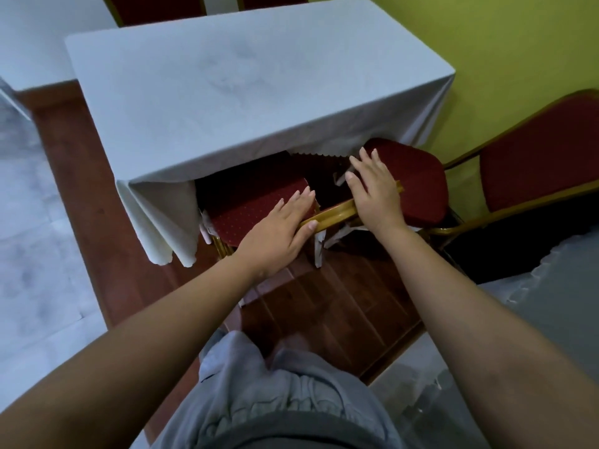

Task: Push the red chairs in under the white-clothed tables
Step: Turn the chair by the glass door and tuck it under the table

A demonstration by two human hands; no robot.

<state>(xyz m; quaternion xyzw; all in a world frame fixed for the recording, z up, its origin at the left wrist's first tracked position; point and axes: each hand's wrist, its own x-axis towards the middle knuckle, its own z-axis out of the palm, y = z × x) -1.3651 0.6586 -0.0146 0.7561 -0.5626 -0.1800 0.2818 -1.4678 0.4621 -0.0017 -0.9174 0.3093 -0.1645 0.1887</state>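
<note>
Red upholstered, gold-framed chair at the near edge of the white-clothed worktop.
Left hand and right hand rest flat on it, apart, fingers straight, clasping nothing.

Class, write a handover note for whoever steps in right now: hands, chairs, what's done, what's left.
Left hand: open, flat on the dotted red chair by its gold rail.
Right hand: open, fingers straight, lying on that rail.
This chair is partly under the white-clothed table; finish the push.
Second red chair, at the right, stands angled with its seat at the cloth's edge; still to do.
</note>
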